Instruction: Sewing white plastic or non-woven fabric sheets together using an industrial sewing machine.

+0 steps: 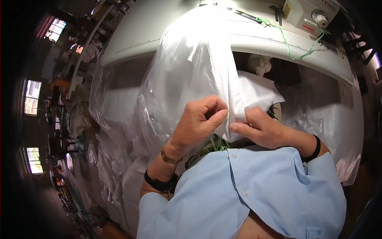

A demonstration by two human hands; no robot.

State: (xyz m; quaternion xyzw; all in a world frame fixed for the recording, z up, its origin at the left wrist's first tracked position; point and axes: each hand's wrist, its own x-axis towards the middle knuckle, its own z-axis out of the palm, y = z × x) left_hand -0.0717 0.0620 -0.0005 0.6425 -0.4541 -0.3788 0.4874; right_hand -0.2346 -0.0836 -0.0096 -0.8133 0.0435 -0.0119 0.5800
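Note:
Clear plastic film (175, 75) hangs over the front edge of the work table and runs down toward me. Along its right side lies a folded edge of white woven sheet (236, 93). My left hand (201, 119) is closed in a pinch at the film's edge, beside the fold. Just to the right, my right hand (260, 127) grips the white woven sheet, thumb in front and fingers curled behind. The sheet's lower end falls between the hands, above my lap. At the top, bright light washes out where the film lies on the table.
A pale sewing machine body (310, 16) with a dial stands at the far right. Near it lie dark thread snips (247, 16) tied to green string (287, 44). A ruler scale (262, 38) lines the table's front edge. More plastic and white sheeting (115, 167) heaps at left.

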